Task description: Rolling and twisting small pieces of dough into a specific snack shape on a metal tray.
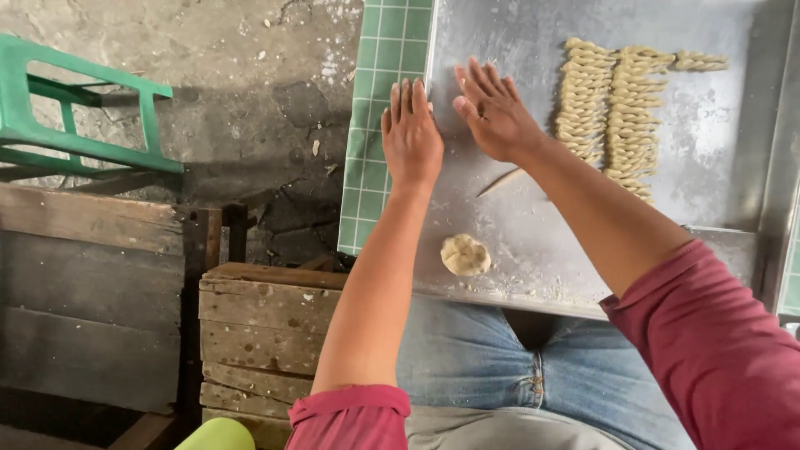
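Dough strand: a thin, pale rolled strand point(501, 181) lies slanted on the metal surface point(517, 50), just below the right wrist and apart from both palms
Left hand: the left hand point(411, 137) is open and flat, fingers together and stretched forward, resting across the surface's left edge where it meets the green tiled strip point(385, 50); it grips nothing
Right hand: the right hand point(492, 112) is open too, fingers spread, palm down on the floured metal beside the left one; it holds nothing
Step in hand: judged from the flat palms and the strand lying just behind them, this looks like the rolling of dough into a thin rope, with the hands at the far end of a stroke
Next move calls for: both palms drawn back over the strand with light, even pressure, so that it does not tear or flatten
Dough lump: a small round lump point(465, 254) sits near the front edge of the surface, well below the left hand
Twisted pieces: two rows of finished twisted dough sticks point(612, 108) lie to the right of the right hand, near but not touching it
Around: cracked concrete floor point(250, 83), a green plastic stool point(75, 108), worn wooden crates point(267, 342) at left
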